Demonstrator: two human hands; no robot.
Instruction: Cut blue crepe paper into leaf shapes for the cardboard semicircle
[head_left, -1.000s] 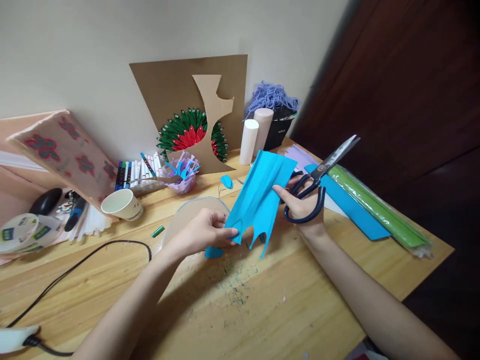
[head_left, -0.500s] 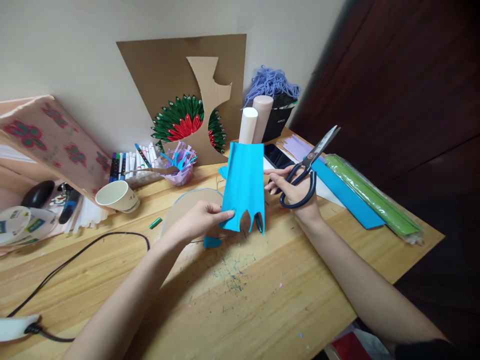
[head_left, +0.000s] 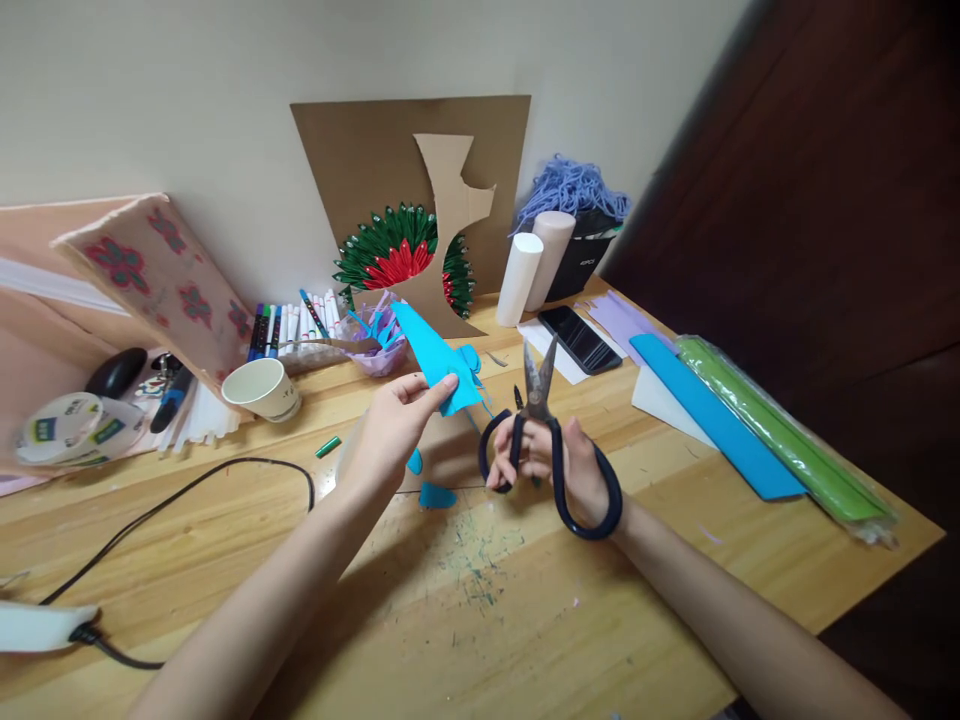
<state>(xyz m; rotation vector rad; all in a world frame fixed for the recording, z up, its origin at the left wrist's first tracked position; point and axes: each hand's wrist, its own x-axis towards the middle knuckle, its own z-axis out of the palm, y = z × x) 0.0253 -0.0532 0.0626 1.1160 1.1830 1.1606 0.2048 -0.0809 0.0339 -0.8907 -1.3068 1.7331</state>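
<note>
My left hand [head_left: 391, 432] pinches a folded piece of blue paper [head_left: 437, 367] and holds it edge-on above the wooden table [head_left: 525, 600]. My right hand [head_left: 556, 462] grips dark-handled scissors [head_left: 541, 440], fingers through the loops, blades pointing up and away and nearly closed, just right of the paper. Small blue offcuts [head_left: 436, 495] lie on the table below the hands, on a round cardboard disc [head_left: 442, 462].
A paper cup [head_left: 263, 389], markers [head_left: 289, 328], a purple bowl of strips [head_left: 373, 345], a cardboard panel with a red-green rosette [head_left: 405, 262], two white rolls [head_left: 529, 272], a phone [head_left: 579, 339], blue [head_left: 716, 418] and green sheets [head_left: 787, 430], a black cable [head_left: 187, 500].
The blue paper turned from flat-facing to edge-on and rose. My right hand swung the scissors from pointing right to pointing up, moving left toward the paper. The phone is now uncovered.
</note>
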